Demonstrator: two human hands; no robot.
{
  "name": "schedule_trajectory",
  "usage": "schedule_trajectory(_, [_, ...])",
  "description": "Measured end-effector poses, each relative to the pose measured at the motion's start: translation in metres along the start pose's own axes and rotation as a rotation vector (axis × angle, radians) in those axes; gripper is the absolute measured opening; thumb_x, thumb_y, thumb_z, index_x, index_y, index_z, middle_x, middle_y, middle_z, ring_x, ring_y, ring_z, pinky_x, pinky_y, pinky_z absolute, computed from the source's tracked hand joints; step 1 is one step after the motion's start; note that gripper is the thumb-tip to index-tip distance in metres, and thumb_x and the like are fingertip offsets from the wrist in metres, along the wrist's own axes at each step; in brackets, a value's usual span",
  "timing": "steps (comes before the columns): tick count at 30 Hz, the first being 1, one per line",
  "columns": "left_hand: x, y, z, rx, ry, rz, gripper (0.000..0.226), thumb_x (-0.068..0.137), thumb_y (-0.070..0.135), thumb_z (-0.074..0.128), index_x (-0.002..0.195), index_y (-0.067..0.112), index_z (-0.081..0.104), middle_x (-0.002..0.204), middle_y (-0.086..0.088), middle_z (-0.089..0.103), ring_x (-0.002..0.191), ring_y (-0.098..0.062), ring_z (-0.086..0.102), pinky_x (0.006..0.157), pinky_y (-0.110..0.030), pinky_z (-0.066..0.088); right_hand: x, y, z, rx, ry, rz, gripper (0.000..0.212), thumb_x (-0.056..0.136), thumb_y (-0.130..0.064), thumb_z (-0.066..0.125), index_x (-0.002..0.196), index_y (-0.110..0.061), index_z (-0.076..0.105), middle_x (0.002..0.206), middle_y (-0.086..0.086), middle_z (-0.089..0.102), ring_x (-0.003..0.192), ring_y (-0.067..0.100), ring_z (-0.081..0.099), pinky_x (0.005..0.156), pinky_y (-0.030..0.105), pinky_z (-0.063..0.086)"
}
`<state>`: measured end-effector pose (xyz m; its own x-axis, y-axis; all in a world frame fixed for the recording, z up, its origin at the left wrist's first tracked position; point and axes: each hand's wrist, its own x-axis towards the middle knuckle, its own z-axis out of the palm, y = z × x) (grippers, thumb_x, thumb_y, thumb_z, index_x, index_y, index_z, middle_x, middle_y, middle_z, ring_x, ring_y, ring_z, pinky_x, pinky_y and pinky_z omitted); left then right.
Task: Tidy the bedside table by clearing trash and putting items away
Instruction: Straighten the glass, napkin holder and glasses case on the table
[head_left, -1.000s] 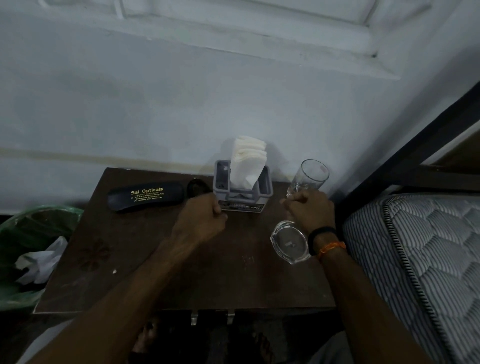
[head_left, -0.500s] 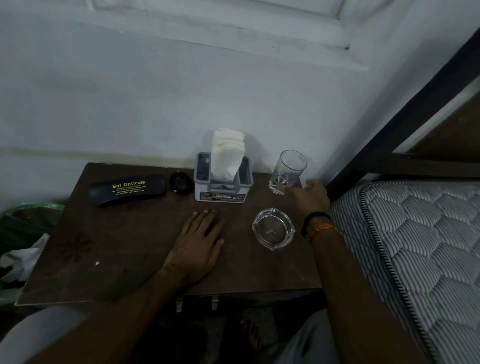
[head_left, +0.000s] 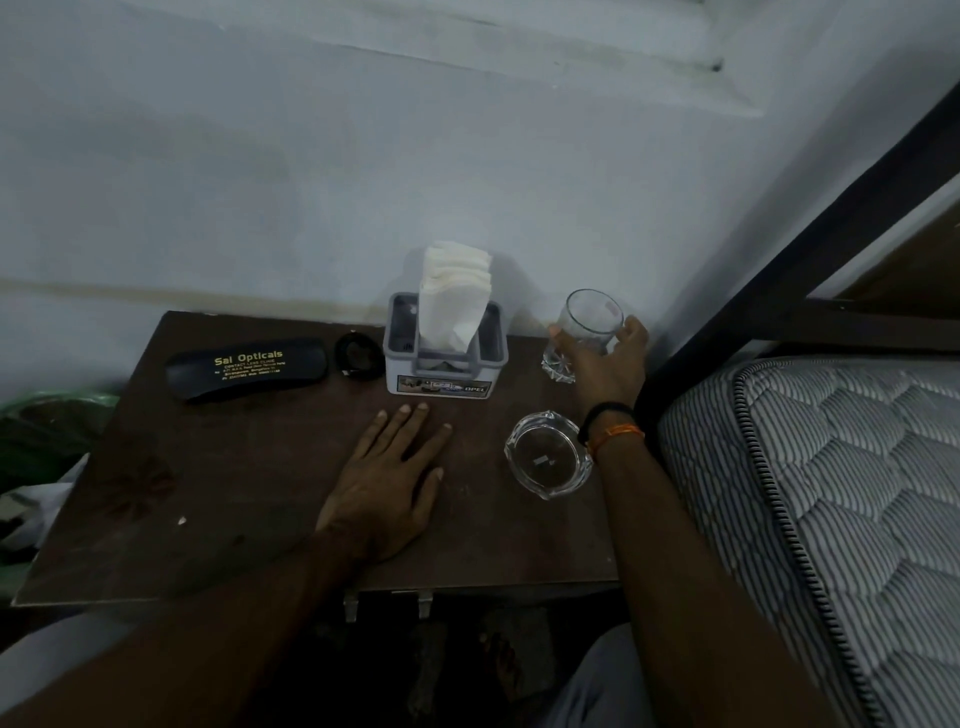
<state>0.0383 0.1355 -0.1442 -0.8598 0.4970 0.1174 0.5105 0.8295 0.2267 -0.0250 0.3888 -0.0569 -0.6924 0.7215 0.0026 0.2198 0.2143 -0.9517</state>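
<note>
Head view, the only view supplied. The right hand (head_left: 605, 364) is wrapped around the drinking glass (head_left: 584, 332) at the back right corner of the bedside table (head_left: 234, 493), thumb on the left of the wall, fingers (head_left: 635, 332) curled round the right. The grip is closed on the glass. Whether its faceted base is on the tabletop or just clear of it cannot be told.

The glass leans — rim up and to the right, toward the wall, base down and to the left. Its long axis runs roughly along that diagonal, and the hand takes it from below and from the right, low on the body.

The left hand (head_left: 387, 478) lies flat on the table, palm down, fingers spread, holding nothing. It sits just in front of the tissue holder (head_left: 444, 358) and well apart from the glass; the right hand is clearly the one placed for it.

Judgement: the glass is the item in hand, and any carry toward the person passes over the glass ashtray (head_left: 548, 454), which sits just beside the right wrist — the one clearance worth watching.

A black spectacle case (head_left: 247, 366) and a small dark round object (head_left: 356, 353) lie along the back edge to the left, untouched.
</note>
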Motion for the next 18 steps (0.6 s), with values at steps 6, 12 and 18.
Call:
schedule_trajectory(6, [-0.001, -0.001, 0.002, 0.011, 0.016, 0.008, 0.055, 0.099, 0.045, 0.029, 0.151, 0.029, 0.030, 0.161, -0.005, 0.023, 0.151, -0.019, 0.016, 0.122, -0.041, 0.013, 0.012, 0.002, 0.005, -0.012, 0.053, -0.007, 0.100, 0.060, -0.038, 0.091, 0.142, -0.015, 0.040, 0.142, 0.002, 0.049, 0.122, 0.016, 0.050, 0.095, 0.021, 0.041])
schedule_trajectory(12, [-0.001, -0.001, 0.001, 0.019, -0.002, 0.001, 0.056, 0.098, 0.047, 0.028, 0.152, 0.031, 0.027, 0.162, -0.004, 0.020, 0.151, -0.017, 0.012, 0.123, -0.040, 0.010, 0.012, 0.004, 0.008, -0.066, 0.072, -0.053, 0.078, 0.057, -0.038, 0.090, 0.124, -0.020, 0.054, 0.119, -0.007, 0.062, 0.110, 0.014, 0.059, 0.086, 0.023, 0.048])
schedule_trajectory(18, [-0.001, 0.000, -0.001, 0.018, -0.003, -0.002, 0.056, 0.097, 0.046, 0.028, 0.150, 0.029, 0.033, 0.160, -0.006, 0.027, 0.150, -0.021, 0.020, 0.122, -0.041, 0.012, -0.008, -0.013, -0.014, -0.076, 0.148, -0.086, 0.078, 0.057, -0.041, 0.090, 0.124, -0.019, 0.056, 0.118, -0.008, 0.061, 0.106, 0.011, 0.057, 0.080, 0.015, 0.045])
